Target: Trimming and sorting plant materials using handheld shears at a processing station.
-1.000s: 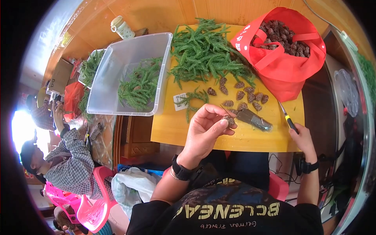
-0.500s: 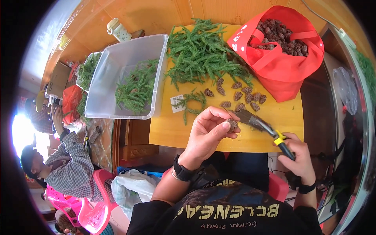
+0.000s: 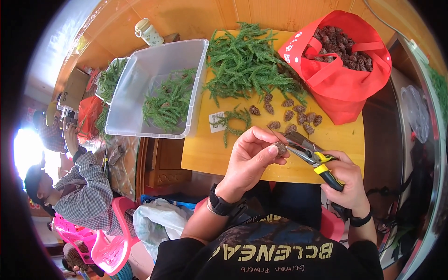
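My left hand (image 3: pixel 249 161) pinches a small brown pine cone (image 3: pixel 280 148) between thumb and fingers, and a thin wire or stem sticks up from it. In my right hand (image 3: pixel 347 179) are pliers (image 3: pixel 320 169) with yellow and black handles. The jaws reach the pine cone's right side; whether they grip the wire I cannot tell. Behind the jaws lies a dark brown bundle (image 3: pixel 298 138) of thin strips or wires, partly hidden. Just beyond it several loose pine cones (image 3: pixel 288 115) lie on the yellow table board (image 3: pixel 210 161). A small green sprig ring (image 3: pixel 239 120) rests by a white label (image 3: pixel 217 122).
Green artificial sprigs (image 3: pixel 247 65) are heaped at the back. A red bag (image 3: pixel 347 93) of pine cones stands at the right. On the left, a clear plastic bin (image 3: pixel 123 112) holds a green wreath (image 3: pixel 168 105). Further left sits another person (image 3: pixel 86 186) in a checked shirt.
My right hand has brought the pliers left, so the jaws are now beside the pine cone. My left hand still holds the cone. The view has shifted slightly.
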Action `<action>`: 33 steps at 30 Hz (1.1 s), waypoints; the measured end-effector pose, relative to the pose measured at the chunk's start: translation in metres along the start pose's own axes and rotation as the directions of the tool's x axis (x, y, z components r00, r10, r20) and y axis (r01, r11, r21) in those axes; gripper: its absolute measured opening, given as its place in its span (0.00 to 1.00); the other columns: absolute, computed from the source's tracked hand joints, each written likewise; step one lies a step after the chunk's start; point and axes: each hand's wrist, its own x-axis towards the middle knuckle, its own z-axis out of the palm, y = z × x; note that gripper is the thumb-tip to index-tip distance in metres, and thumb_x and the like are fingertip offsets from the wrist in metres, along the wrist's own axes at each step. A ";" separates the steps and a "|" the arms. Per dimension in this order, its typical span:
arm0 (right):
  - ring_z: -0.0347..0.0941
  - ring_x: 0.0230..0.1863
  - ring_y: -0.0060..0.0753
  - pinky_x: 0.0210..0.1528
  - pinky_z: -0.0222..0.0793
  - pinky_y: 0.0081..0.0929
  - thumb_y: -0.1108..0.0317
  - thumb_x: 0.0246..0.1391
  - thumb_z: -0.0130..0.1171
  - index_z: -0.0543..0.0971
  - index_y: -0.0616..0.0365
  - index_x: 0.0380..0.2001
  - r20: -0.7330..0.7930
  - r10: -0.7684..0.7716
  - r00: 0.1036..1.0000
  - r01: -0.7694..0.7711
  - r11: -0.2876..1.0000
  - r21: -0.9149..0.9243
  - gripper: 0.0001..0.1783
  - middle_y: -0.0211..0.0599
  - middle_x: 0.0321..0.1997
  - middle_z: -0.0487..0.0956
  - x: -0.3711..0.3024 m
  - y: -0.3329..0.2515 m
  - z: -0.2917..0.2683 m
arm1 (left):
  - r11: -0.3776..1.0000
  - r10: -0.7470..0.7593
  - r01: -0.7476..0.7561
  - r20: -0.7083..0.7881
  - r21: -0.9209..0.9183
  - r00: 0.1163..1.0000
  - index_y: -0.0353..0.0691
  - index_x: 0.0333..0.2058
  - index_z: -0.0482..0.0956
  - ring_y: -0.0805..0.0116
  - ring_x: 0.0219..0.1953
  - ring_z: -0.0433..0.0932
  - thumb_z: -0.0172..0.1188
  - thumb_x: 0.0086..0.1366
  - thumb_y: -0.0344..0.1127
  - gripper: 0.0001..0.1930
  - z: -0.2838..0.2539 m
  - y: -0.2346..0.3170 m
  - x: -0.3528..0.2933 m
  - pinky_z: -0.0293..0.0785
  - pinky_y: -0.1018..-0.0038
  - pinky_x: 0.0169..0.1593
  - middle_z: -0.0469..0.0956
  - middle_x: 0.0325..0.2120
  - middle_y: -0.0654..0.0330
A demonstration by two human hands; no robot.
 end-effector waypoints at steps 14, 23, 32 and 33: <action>0.73 0.30 0.44 0.43 0.70 0.35 0.73 0.29 0.60 0.75 0.60 0.18 0.010 0.001 1.000 0.000 0.995 -0.100 0.06 0.33 0.21 0.78 0.012 -0.009 -0.002 | 0.996 0.025 -0.026 0.013 0.091 1.000 0.35 0.37 0.69 0.66 0.35 0.78 0.56 0.60 0.26 0.07 -0.003 0.002 0.000 0.76 0.79 0.34 0.71 0.38 0.52; 0.72 0.24 0.42 0.37 0.70 0.33 0.74 0.31 0.60 0.71 0.61 0.14 0.004 0.022 1.000 -0.022 0.996 -0.084 0.07 0.34 0.14 0.71 0.007 -0.004 0.003 | 0.992 0.057 -0.055 -0.017 0.113 0.998 0.36 0.35 0.70 0.67 0.33 0.77 0.56 0.59 0.24 0.06 -0.001 0.001 0.001 0.75 0.80 0.33 0.71 0.36 0.52; 0.64 0.17 0.33 0.21 0.57 0.23 0.75 0.32 0.59 0.65 0.63 0.12 -0.043 0.197 0.979 -0.192 0.976 0.103 0.11 0.41 0.21 0.71 -0.003 -0.003 0.017 | 0.474 0.452 -0.466 0.247 0.748 0.857 0.32 0.38 0.69 0.67 0.34 0.76 0.56 0.58 0.23 0.10 0.001 0.001 0.000 0.76 0.78 0.33 0.71 0.36 0.54; 0.64 0.17 0.33 0.21 0.57 0.23 0.75 0.32 0.59 0.65 0.63 0.12 -0.045 0.198 0.979 -0.193 0.976 0.102 0.11 0.41 0.21 0.71 -0.002 -0.003 0.016 | 0.508 0.438 -0.454 0.235 0.732 0.868 0.32 0.40 0.68 0.67 0.33 0.76 0.57 0.60 0.26 0.11 0.001 0.000 -0.001 0.76 0.78 0.33 0.71 0.36 0.53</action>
